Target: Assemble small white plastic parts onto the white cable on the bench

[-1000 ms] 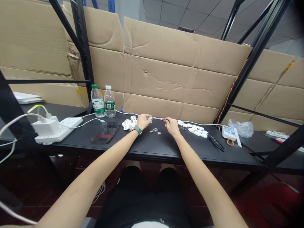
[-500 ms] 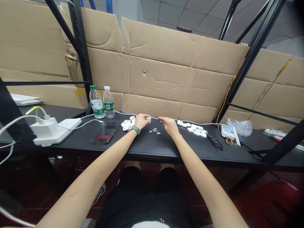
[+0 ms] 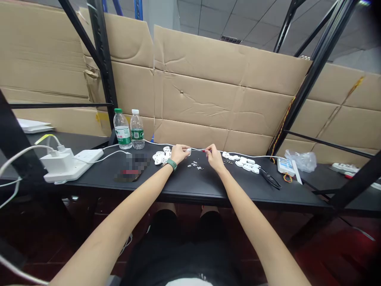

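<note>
My left hand (image 3: 179,153) is closed, pinching a small white plastic piece (image 3: 188,151) above the black tabletop. Across from it, the fingers of my right hand (image 3: 213,155) close on a slim tool with a red part (image 3: 204,150); its tip is too small to make out. A pile of white plastic pieces (image 3: 160,157) lies beside my left wrist. Between the hands, on the table, are several tiny light-coloured parts (image 3: 195,165). More white pieces (image 3: 247,164) lie right of my right hand, with small metal bits (image 3: 228,162) near them.
Black-handled pliers (image 3: 270,178) lie to the right, before a white box (image 3: 285,165) and a clear plastic bag (image 3: 303,159). Two water bottles (image 3: 122,131) and a white power strip (image 3: 86,161) stand left. A white cable (image 3: 253,155) runs along the cardboard wall (image 3: 202,91).
My right hand has shifted slightly, its fingers bending up more around the red tool. The white piece in my left hand has tilted a little. The whole view has shifted slightly.
</note>
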`<state>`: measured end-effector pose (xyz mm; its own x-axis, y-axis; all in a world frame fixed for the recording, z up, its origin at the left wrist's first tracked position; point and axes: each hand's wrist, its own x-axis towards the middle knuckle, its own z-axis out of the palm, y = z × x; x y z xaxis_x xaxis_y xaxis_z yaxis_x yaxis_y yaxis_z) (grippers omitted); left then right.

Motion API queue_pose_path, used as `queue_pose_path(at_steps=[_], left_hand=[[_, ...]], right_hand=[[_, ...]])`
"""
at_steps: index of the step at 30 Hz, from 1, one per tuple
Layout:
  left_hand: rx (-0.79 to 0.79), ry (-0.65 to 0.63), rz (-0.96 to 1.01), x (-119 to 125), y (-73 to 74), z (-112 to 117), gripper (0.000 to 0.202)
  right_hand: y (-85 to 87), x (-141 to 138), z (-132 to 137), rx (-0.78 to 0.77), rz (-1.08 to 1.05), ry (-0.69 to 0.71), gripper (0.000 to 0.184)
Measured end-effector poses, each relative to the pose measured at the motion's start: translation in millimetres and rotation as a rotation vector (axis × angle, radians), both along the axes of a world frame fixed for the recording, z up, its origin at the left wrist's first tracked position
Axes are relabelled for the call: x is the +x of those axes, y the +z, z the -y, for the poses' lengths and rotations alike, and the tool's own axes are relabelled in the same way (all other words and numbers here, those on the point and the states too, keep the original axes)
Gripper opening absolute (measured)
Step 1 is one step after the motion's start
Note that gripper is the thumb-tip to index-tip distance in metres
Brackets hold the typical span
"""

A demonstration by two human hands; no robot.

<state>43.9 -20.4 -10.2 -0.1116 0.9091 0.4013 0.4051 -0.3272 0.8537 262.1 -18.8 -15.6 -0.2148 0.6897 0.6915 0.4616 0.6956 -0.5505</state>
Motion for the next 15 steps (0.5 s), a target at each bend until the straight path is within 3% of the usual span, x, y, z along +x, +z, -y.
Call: queue_pose_path(at_steps=[4, 8, 15], left_hand=[[-0.028, -0.032, 0.050, -5, -2.5, -4, 0.036], [-0.034, -0.073, 0.109, -8, -4.0, -8, 0.040], [-0.034, -0.073, 0.060, -10, -4.4, -9, 0.038]], right_hand=[[-1.4, 1, -2, 0.033, 0.086, 0.058, 0.005], [0.4, 3, -1, 0.090, 0.191, 0.106, 0.023], [12.2, 3, 15, 0.344, 0.548, -0.055, 0.038]])
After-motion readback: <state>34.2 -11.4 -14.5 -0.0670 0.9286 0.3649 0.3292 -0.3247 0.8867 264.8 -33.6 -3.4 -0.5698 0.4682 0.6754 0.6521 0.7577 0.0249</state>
